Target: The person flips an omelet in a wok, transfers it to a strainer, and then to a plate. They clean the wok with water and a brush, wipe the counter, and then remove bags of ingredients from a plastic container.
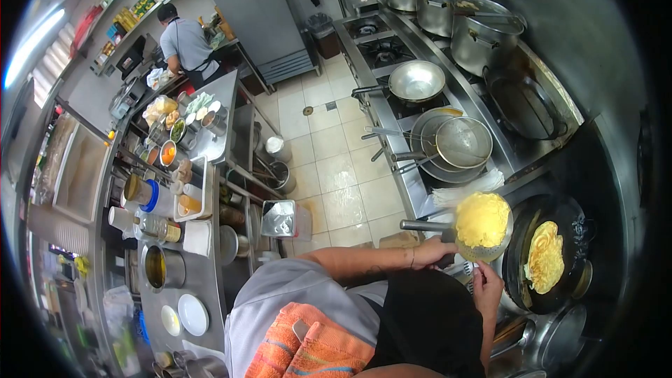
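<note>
A small frying pan (501, 246) holds a round yellow omelette (483, 219). My left hand (430, 253) is closed on a dark handle at the pan's near-left side. Just below the pan, my right hand (487, 284) is closed around a thin, light-coloured metal utensil whose far end I cannot make out. To the right, a large black pan (516, 266) contains a folded, browned omelette (545, 257). A grey handle (423, 225) sticks out to the left beside the yellow omelette.
Pans and a mesh strainer (464, 143) sit on the stove, with tall pots (483, 35) behind. White napkins (469, 189) lie near the pan. A steel counter (206, 238) at left bears containers and plates. A co-worker (187, 45) stands at the far left.
</note>
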Demonstrator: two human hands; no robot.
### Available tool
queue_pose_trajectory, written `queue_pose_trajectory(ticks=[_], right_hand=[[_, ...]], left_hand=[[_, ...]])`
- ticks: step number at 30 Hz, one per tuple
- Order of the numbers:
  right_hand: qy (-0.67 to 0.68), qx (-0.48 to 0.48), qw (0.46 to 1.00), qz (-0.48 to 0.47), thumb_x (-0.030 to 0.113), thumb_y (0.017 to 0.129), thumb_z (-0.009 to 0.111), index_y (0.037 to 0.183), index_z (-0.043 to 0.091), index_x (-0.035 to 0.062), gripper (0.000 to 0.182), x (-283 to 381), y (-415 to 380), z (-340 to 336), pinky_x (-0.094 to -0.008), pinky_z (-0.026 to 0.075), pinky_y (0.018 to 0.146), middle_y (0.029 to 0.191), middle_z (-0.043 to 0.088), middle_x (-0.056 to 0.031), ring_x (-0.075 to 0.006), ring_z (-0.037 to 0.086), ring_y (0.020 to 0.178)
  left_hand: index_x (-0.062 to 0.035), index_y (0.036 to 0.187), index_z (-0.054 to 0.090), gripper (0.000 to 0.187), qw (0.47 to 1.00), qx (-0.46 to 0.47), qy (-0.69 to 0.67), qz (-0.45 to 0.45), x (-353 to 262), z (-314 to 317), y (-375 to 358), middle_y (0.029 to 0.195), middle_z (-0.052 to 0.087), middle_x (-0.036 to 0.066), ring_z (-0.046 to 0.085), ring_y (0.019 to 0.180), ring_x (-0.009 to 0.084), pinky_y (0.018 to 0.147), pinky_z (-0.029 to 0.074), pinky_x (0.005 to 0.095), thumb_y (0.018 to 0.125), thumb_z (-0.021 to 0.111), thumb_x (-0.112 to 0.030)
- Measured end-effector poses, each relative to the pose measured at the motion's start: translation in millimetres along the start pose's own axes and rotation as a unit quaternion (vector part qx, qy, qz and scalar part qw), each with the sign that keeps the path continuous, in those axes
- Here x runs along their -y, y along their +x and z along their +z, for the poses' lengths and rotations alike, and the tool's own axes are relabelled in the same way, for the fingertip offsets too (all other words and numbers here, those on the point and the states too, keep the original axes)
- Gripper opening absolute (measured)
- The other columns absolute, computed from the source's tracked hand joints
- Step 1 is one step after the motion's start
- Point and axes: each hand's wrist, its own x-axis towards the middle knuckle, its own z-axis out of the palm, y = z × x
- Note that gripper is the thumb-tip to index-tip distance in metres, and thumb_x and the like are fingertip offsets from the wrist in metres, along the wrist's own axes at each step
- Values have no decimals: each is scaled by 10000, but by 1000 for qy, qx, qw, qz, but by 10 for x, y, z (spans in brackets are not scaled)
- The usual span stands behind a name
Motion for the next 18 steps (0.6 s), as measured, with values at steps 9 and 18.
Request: queue_pose_trajectory(ticks=[9, 18], right_hand=[[-19, 2, 1000, -17, 50, 1009, 655, 1247, 719, -34, 260, -44, 3, 10, -272, 481, 645, 808, 666, -54, -96, 552, 692], [-29, -25, 999, -25, 57, 970, 656, 1243, 730, 9, 287, -50, -148, -120, -391, 572, 790, 1033, 754, -211, -318, 737, 868]], left_hand=[[-98, 823, 663, 350, 1000, -12, 10, -9, -1, -15, -33, 604, 565, -11, 475, 426, 100, 397, 362, 270, 961, 705, -417], [-13, 1113, 759, 468, 993, 8, 108, -52, -107, 29, -74, 1023, 738, 125, 712, 805, 236, 685, 629, 385, 949, 674, -442]])
